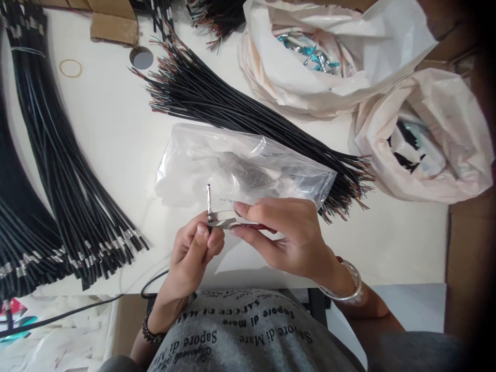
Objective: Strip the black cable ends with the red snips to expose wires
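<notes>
My left hand (194,253) is closed in a pinch on a short black cable end (208,199) that sticks up from my fingers with a metal tip. My right hand (279,235) is closed on a pair of pliers (225,219) with red handles; the steel jaws meet the cable right above my left thumb. Both hands hover over the near edge of the white table (112,134), just in front of a clear plastic bag (240,165) holding small metal parts.
A fan of loose black cables (232,111) lies behind the clear bag. Bundles of finished cables (58,170) cover the left side. Two pale plastic bags (321,57) (430,134) with parts sit at the back right. A rubber band (70,68) and cardboard (112,23) lie far left.
</notes>
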`<move>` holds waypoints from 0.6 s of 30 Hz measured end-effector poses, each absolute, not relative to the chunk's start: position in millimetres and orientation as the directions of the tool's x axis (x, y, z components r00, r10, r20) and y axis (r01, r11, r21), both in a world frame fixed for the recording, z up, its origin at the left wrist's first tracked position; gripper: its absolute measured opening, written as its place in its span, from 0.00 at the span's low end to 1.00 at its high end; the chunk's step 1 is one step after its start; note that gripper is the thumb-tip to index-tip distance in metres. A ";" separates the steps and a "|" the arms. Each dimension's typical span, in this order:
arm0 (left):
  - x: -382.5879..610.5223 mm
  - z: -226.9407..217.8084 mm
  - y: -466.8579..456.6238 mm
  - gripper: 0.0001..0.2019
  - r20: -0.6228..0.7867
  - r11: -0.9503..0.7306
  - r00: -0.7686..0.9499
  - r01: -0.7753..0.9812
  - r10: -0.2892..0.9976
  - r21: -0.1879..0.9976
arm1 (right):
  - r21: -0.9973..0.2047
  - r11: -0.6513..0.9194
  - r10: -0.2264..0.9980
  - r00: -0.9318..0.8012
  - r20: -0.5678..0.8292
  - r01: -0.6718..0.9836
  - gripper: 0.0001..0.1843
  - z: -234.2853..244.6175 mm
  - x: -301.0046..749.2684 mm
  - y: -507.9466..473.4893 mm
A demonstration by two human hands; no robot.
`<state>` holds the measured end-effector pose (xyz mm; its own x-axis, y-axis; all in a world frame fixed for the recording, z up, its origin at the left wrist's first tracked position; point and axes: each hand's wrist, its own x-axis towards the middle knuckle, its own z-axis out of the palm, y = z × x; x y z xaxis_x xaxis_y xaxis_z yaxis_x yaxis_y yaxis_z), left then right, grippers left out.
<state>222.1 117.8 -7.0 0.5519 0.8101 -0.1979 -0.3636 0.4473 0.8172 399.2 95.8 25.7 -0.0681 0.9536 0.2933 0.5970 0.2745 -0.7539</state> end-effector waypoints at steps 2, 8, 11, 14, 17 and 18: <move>221.9 -6.9 117.6 0.16 -0.205 0.455 0.557 -0.357 0.805 0.815 | -0.796 0.258 0.962 -0.070 0.264 0.547 0.07 26.6 400.4 97.0; 221.5 -4.9 118.0 0.17 -0.227 0.487 0.580 -0.343 0.783 0.803 | -0.814 0.283 0.956 -0.080 0.282 0.507 0.05 23.4 405.0 100.8; 223.2 -2.5 119.4 0.17 -0.236 0.496 0.575 -0.347 0.783 0.796 | -0.798 0.285 0.955 -0.085 0.285 0.531 0.04 22.8 405.7 101.7; 225.4 0.3 120.6 0.18 -0.236 0.506 0.576 -0.368 0.783 0.780 | -0.828 0.294 0.953 -0.082 0.292 0.477 0.06 22.2 404.6 101.6; 226.6 1.7 121.0 0.18 -0.224 0.532 0.601 -0.401 0.767 0.746 | -0.803 0.363 0.924 -0.068 0.377 0.473 0.06 19.1 402.5 100.8; 226.5 1.6 121.1 0.18 -0.214 0.545 0.618 -0.414 0.756 0.729 | -0.784 0.385 0.911 -0.063 0.408 0.487 0.06 17.8 401.8 100.5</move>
<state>226.5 121.1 1.6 0.6182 0.7564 -0.2138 -0.4139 0.5445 0.7295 401.8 100.5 17.8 -0.0629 0.9109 0.4078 0.4874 0.3846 -0.7839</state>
